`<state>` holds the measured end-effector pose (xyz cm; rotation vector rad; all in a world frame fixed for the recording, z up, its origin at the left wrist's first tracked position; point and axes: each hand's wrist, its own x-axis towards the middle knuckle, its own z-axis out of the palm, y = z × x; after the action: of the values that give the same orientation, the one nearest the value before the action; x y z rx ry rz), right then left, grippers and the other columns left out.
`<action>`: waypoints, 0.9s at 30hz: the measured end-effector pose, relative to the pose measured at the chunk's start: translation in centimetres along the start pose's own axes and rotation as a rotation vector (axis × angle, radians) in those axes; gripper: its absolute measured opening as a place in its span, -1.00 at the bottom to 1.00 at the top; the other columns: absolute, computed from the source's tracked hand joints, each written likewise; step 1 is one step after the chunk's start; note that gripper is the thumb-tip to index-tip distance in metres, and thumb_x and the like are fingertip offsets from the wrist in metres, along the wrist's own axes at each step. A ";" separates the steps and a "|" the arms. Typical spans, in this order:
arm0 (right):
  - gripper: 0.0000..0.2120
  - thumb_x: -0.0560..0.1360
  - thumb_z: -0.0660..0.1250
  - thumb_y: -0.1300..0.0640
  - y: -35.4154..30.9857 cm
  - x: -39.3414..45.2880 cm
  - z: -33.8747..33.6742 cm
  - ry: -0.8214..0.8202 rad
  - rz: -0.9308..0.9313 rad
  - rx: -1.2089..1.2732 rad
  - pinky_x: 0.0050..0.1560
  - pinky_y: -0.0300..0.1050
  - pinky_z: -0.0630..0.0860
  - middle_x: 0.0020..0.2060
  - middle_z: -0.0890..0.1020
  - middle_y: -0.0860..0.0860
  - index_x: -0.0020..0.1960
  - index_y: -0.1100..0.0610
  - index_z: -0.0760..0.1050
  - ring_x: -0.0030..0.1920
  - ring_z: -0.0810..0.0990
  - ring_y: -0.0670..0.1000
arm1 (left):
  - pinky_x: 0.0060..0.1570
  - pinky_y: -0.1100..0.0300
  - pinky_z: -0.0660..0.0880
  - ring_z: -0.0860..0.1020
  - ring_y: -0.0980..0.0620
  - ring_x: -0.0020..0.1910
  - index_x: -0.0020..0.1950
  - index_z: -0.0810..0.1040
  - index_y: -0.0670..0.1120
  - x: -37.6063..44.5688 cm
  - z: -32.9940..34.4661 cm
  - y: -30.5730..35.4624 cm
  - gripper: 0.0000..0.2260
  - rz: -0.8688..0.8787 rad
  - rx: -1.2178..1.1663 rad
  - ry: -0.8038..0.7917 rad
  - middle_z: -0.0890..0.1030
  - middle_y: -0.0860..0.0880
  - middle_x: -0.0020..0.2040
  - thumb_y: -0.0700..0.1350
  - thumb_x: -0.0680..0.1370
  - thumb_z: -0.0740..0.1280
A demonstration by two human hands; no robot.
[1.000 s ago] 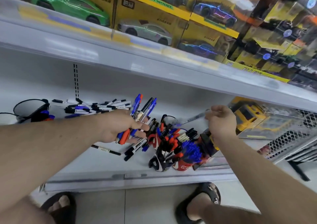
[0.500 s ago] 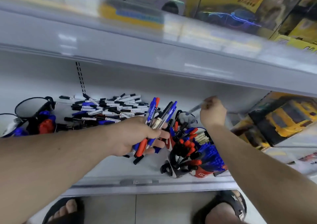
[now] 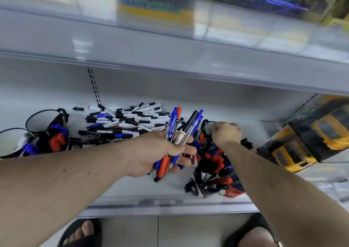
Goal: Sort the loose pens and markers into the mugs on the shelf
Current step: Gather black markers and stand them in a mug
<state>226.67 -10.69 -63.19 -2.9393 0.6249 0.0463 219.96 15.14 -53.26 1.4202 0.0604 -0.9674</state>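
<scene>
My left hand [image 3: 158,154] grips a bundle of pens [image 3: 179,133], blue, black and red, fanned upward over the white shelf [image 3: 132,192]. My right hand [image 3: 225,133] is curled over the back mug [image 3: 207,127] at the right; what it pinches is hidden by the fingers. In front of it stand a black mug [image 3: 200,186] and a red mug [image 3: 234,192], both packed with red, blue and black markers. A heap of loose markers [image 3: 128,120] lies at the back of the shelf.
Two mugs [image 3: 45,114] stand at the far left, one with blue and red markers beside it. Boxed yellow toy trucks [image 3: 309,140] fill the right end. The upper shelf edge [image 3: 188,65] overhangs. My sandalled feet are on the floor below.
My right hand, which held a clear pen up near the back wall, has dropped down onto the back mug. The view has closed in on the shelf. My left hand keeps its bundle.
</scene>
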 end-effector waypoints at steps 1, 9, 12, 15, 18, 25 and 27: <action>-0.71 0.57 0.15 0.13 -0.1 -0.5 -1.1 -0.010 0.006 0.064 0.18 0.00 0.43 0.10 0.64 0.06 0.17 -0.06 0.58 0.20 0.49 0.15 | 0.06 0.01 0.60 0.68 -0.05 0.03 0.16 0.61 -0.03 -0.2 0.0 0.1 -0.78 0.002 0.003 -0.017 0.71 -0.02 0.04 -0.26 0.62 0.26; -0.67 0.45 0.14 0.43 -2.7 -12.3 -12.8 -0.328 0.125 1.278 -0.39 -0.15 0.38 -0.21 0.65 0.14 0.09 0.25 0.57 -0.43 0.48 0.02 | 0.12 -0.01 0.57 0.69 0.01 -0.04 0.19 0.60 -0.03 -3.3 1.5 1.8 -0.76 0.029 0.022 -0.146 0.70 0.00 0.06 -0.25 0.63 0.22; -0.75 0.51 0.19 0.34 -2.8 -16.5 -15.2 -0.431 0.037 1.367 -0.37 -0.12 0.34 -0.14 0.59 0.16 0.13 0.26 0.53 -0.41 0.44 0.00 | 0.10 -0.03 0.58 0.69 -0.01 -0.03 0.19 0.58 -0.06 -4.4 2.5 2.0 -0.77 0.043 0.072 -0.227 0.70 -0.04 0.08 -0.26 0.63 0.21; -0.93 0.59 0.28 0.22 -3.1 -18.6 -15.9 -0.305 -0.017 1.287 -0.42 -0.19 0.36 -0.25 0.56 0.11 -0.05 0.19 0.51 -0.44 0.43 -0.02 | 0.02 -0.01 0.62 0.69 -0.01 -0.08 0.23 0.55 -0.13 -5.1 3.2 2.0 -0.78 0.039 0.122 -0.281 0.70 -0.06 0.08 -0.26 0.63 0.21; -0.83 0.61 0.25 0.26 -2.7 -19.1 -16.2 -0.054 0.029 1.288 -0.46 -0.18 0.35 -0.38 0.51 0.09 -0.17 0.19 0.46 -0.49 0.42 -0.01 | -0.13 0.01 0.64 0.69 -0.07 -0.13 0.20 0.53 -0.17 -5.1 3.4 1.7 -0.82 0.040 0.173 -0.236 0.71 -0.10 0.00 -0.23 0.65 0.20; -0.75 0.55 0.22 0.35 -2.5 -20.7 -17.2 -0.015 -0.039 1.195 -0.49 -0.14 0.38 -0.44 0.54 0.08 0.08 0.04 0.50 -0.53 0.45 0.02 | -0.51 0.24 0.32 0.38 -0.01 -0.52 -0.16 0.32 -0.08 -4.5 3.4 0.9 -0.80 0.285 0.753 0.239 0.45 -0.10 -0.31 -0.08 0.66 0.17; -0.82 0.55 0.28 0.34 -3.1 -21.2 -16.7 -0.084 -0.085 1.149 -0.49 -0.18 0.37 -0.40 0.55 0.13 0.04 0.09 0.52 -0.51 0.46 0.02 | -0.36 0.18 0.36 0.42 -0.04 -0.38 -0.20 0.32 -0.04 -4.5 4.0 1.0 -0.78 0.342 0.983 0.301 0.47 -0.07 -0.27 -0.05 0.64 0.16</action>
<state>208.62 -1.66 -45.00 -1.8304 0.3254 -0.1480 215.68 14.00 -49.06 2.3702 -0.4832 -0.4752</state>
